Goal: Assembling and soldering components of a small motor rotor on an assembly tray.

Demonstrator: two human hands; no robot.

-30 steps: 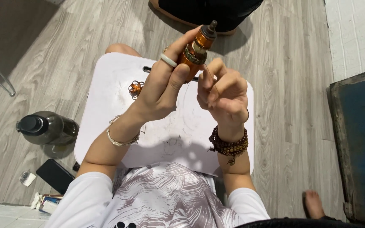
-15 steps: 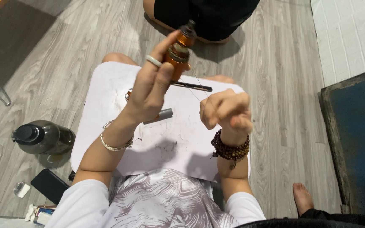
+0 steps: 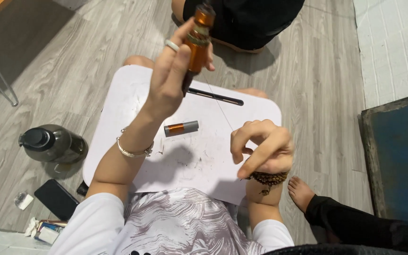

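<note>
Head view: white lap table (image 3: 133,94), grey plank floor (image 3: 317,71), perhaps laminate.

Amber tube (image 3: 197,45) between left hand (image 3: 168,80) fingers: glossy, metallic sheen, pale banded collar. Ring (image 3: 172,45) on finger: polished metal. Thread (image 3: 218,106) running down to right hand (image 3: 263,148) fingertips: fine, matt. White board (image 3: 128,94) below fingers: smooth plastic (scuffed, dark specks). Small cylinder (image 3: 181,128) there: grey metal, orange band. Floor (image 3: 72,56): matt wood-grain.
</note>
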